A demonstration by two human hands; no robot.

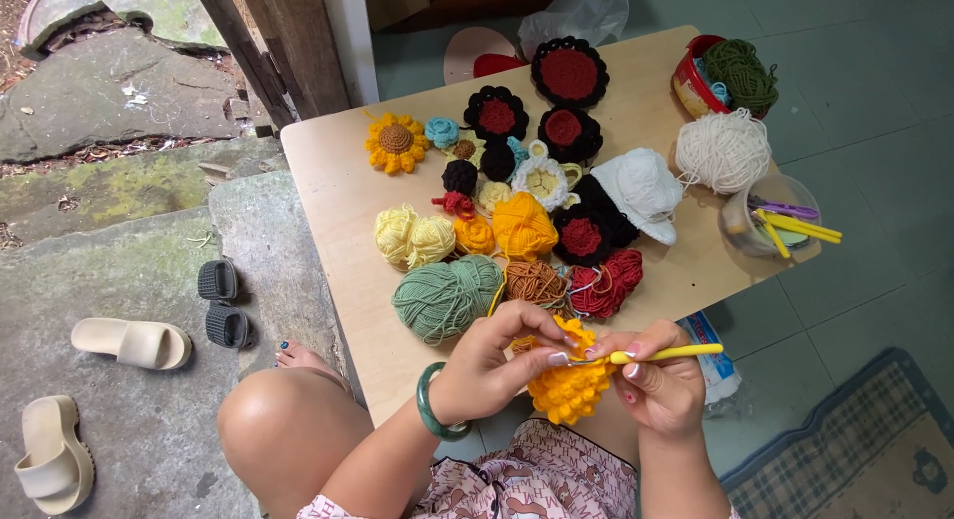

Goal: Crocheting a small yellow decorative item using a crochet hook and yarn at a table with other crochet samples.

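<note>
Orange crochet piece [568, 385] held over lap, at near edge of desk [328, 171]. Left hand [487, 365] pinches its top edge; right hand [661, 385] grips yellow hook [668, 354] at stitches. Looks soft, light, floppy, so best pinched near working edge.

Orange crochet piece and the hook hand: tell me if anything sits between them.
Nothing visible does. The left hand pinches the orange crochet piece at its top edge, and the right hand holds the yellow crochet hook with its tip at that same edge. The yarn balls lie farther back on the table.
</note>
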